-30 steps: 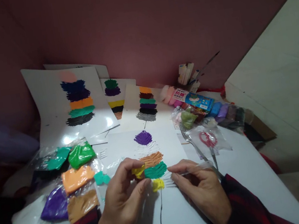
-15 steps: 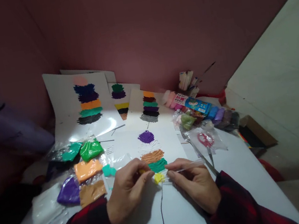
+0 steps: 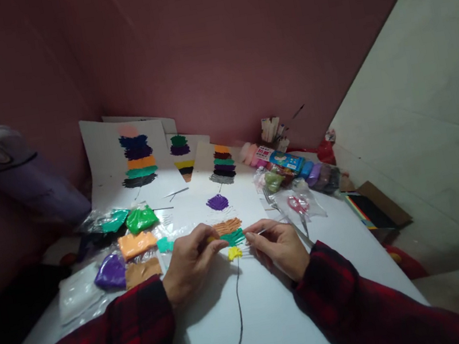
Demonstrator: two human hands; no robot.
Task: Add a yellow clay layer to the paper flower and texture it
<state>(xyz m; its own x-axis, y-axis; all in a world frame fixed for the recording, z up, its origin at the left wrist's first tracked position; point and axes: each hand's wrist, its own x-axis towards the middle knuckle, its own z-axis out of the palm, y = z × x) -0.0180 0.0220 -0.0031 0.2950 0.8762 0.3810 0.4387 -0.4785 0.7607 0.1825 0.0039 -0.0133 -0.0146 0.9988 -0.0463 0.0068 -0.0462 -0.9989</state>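
A white sheet point(image 3: 254, 302) lies in front of me with a stack of clay patches on it: purple point(image 3: 217, 202), whitish, brown point(image 3: 226, 226), green point(image 3: 234, 237) and a small yellow patch point(image 3: 234, 252) above a black drawn line point(image 3: 237, 316). My left hand point(image 3: 189, 262) pinches a bit of yellow clay just left of the green patch. My right hand point(image 3: 278, 245) holds a thin clear stick whose tip is at the yellow patch.
Bags of clay point(image 3: 136, 243) in green, orange, purple and brown lie at the left. Finished sheets point(image 3: 135, 158) lean on the red wall. A fork point(image 3: 276, 205), red scissors point(image 3: 298, 204) and a clay pack point(image 3: 289, 165) lie at the right. A purple object point(image 3: 15, 171) is at far left.
The view has pulled back and tilted up, so more of both sleeves shows. My hands have closed in around the yellow patch; the yellow bit in my left hand is now mostly hidden.
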